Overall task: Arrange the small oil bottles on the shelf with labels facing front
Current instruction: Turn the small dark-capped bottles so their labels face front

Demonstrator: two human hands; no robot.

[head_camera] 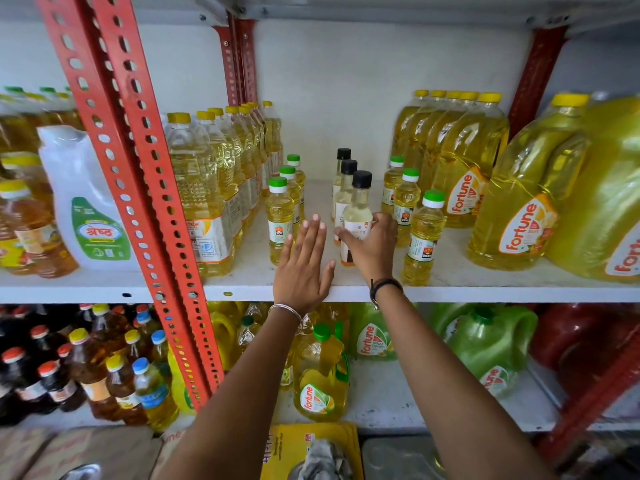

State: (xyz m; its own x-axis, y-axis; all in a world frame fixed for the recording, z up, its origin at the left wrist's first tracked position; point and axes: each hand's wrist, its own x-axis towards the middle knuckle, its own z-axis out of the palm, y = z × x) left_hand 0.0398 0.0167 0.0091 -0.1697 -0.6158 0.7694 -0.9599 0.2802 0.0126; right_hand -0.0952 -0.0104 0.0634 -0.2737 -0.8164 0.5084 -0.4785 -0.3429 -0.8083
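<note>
Front black-capped clear glass bottle (356, 216) is gripped by right hand (372, 244), apparently mid-rotation; left hand (303, 261) is held flat, empty; label squaring remains.

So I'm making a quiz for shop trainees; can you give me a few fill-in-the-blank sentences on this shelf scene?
1. The right hand grips the front bottle with a ____ cap.
2. The left hand is flat and holds ____.
3. The small bottles left of the hands have ____ caps.
4. The big jugs at right read ____.

Missing words: black; nothing; green; fortune
</note>
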